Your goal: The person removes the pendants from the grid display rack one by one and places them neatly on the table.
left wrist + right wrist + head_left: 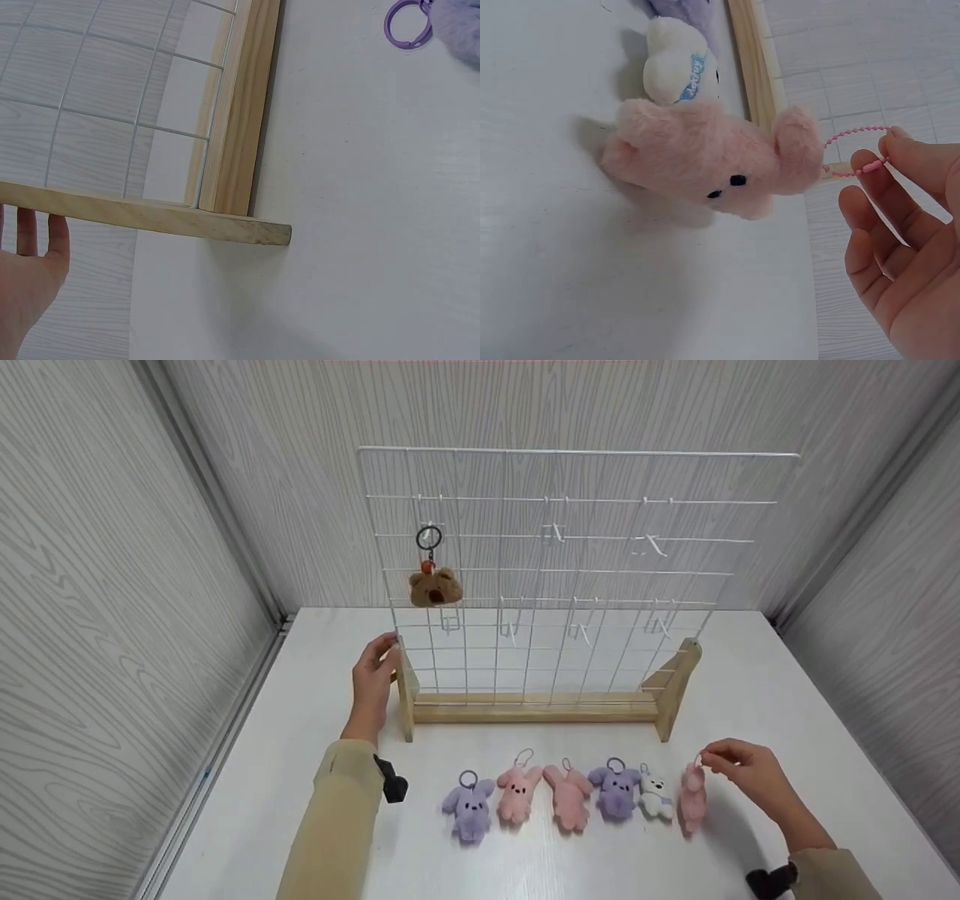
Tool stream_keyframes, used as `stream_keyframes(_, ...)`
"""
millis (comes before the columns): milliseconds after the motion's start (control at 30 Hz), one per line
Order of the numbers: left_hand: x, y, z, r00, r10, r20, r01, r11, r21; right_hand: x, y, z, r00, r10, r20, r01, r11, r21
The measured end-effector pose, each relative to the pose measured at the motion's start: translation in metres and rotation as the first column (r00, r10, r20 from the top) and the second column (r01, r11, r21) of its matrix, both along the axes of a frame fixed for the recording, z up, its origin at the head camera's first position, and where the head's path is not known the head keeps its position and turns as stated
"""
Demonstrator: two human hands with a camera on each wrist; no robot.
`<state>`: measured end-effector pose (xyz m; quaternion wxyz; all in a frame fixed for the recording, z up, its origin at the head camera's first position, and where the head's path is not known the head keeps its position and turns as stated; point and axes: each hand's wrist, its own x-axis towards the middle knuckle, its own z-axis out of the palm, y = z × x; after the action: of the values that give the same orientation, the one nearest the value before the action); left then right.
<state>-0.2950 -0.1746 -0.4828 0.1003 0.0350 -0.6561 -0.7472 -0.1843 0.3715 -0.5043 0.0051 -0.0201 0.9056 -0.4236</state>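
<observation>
My right hand (754, 772) pinches the pink bead chain (855, 130) of a pink plush keychain (705, 150) between thumb and forefinger. The plush hangs upright at the right end of the row, close to the table; whether it touches cannot be told. My left hand (371, 679) holds the left wooden upright (150, 214) of a wire grid rack (540, 714), its fingertips partly hidden behind the wood. A brown bear-head keychain (435, 589) hangs by a black ring from the upper left hook.
Beside the held plush lie a white bear keychain (656, 796), a purple one (616, 795), a pink one lying face down (568, 801), a pink rabbit (517, 795) and another purple one (472, 814). Several bare white hooks (656, 546) jut from the grid. Panelled walls (97, 585) enclose the table.
</observation>
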Motion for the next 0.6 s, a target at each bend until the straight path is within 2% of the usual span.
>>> stream_keyframes(300, -0.001, -0.002, 0.002, 1.000, -0.022, 0.008, 0.021, 0.999, 0.025, -0.015, -0.007, -0.012, 1.000, 0.009, -0.023, -0.010, 1.000, -0.021)
stream_keyframes(600, 0.000, 0.001, 0.003, 1.000, -0.007, 0.008, 0.007, 1.000, 0.005, -0.029, -0.009, -0.024, 1.000, 0.018, 0.026, -0.017, 0.999, -0.045)
